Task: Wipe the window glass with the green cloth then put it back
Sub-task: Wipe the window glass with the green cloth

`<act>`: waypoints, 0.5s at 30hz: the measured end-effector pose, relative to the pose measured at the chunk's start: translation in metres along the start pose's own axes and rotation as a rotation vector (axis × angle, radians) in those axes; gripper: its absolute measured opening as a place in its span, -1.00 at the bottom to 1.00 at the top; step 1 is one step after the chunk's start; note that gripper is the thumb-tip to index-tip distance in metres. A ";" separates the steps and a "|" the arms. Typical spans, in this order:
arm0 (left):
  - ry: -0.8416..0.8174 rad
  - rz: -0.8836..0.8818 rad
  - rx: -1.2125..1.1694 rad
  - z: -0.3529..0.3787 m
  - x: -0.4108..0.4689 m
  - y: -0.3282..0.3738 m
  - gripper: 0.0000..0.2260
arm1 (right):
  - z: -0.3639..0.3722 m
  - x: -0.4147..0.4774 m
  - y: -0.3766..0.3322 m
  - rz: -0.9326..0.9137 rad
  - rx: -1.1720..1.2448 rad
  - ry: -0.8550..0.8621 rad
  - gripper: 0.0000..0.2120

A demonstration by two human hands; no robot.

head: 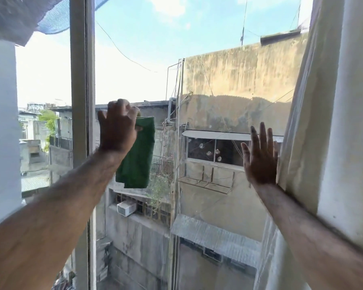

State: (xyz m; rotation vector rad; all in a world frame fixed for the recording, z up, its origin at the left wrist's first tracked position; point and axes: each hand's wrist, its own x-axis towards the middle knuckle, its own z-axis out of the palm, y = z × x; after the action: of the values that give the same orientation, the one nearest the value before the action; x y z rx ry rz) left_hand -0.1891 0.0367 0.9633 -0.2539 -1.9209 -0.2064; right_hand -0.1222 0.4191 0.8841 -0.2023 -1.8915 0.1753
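Left hand (pixel 117 127), right hand (pixel 260 162): bare, no gloves. No rings seen on the fingers (pixel 262 132). Wrists bare, no watch or band. Both forearms bare to the frame edge, no sleeve in view, hair along the forearms.

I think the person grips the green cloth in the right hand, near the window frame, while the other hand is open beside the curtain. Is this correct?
Not quite. The head view shows the green cloth gripped in the left hand, near the window frame. The right hand is the open one, beside the curtain.
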 end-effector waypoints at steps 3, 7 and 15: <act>0.133 0.130 -0.007 0.008 -0.014 0.009 -0.93 | 0.014 -0.001 0.005 -0.040 -0.015 0.081 -0.41; 0.093 0.183 -0.093 0.032 -0.041 0.019 -0.85 | 0.026 -0.002 0.017 -0.083 -0.039 0.144 -0.40; 0.072 0.217 -0.115 0.094 -0.102 0.018 -0.34 | 0.036 -0.003 0.035 -0.156 -0.116 0.212 -0.39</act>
State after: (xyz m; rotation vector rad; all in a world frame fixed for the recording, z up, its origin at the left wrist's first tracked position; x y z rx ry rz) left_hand -0.2336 0.0706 0.8350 -0.5222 -1.7970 -0.1781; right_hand -0.1535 0.4518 0.8622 -0.1451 -1.6988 -0.0602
